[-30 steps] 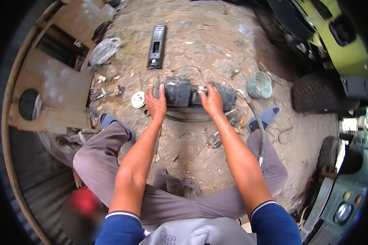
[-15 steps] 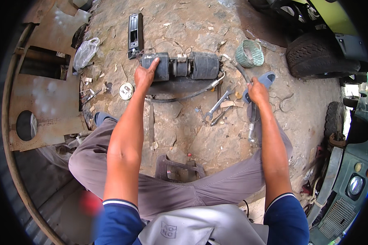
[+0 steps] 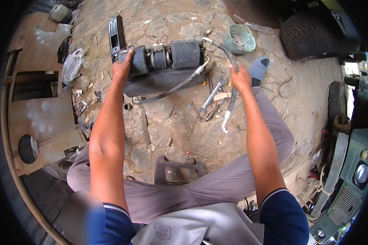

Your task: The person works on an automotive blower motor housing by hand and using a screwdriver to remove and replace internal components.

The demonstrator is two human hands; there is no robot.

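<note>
Firmly, the right hand (image 3: 241,77) closes its fingers around a dark, flexible rubber hose (image 3: 233,96), which hangs down past the fist to a pale, bent metal end. The left hand (image 3: 122,68) lies against the left end of a black, two-drummed, blower-like unit (image 3: 159,59), thumb on the drum's edge; its other fingers are partly hidden, so how tightly they grip cannot be told. That unit rests on the rough stone ground ahead of the person, the hose's upper end near its right drum, though whether they join is unclear. The step in hand looks like steadying the unit while handling the hose; shifting either calls for keeping the hose slack and its end clear of the grey open-ended metal spanner (image 3: 212,96) just beside it. Farther right stands a pale green woven basket (image 3: 234,44).
</note>
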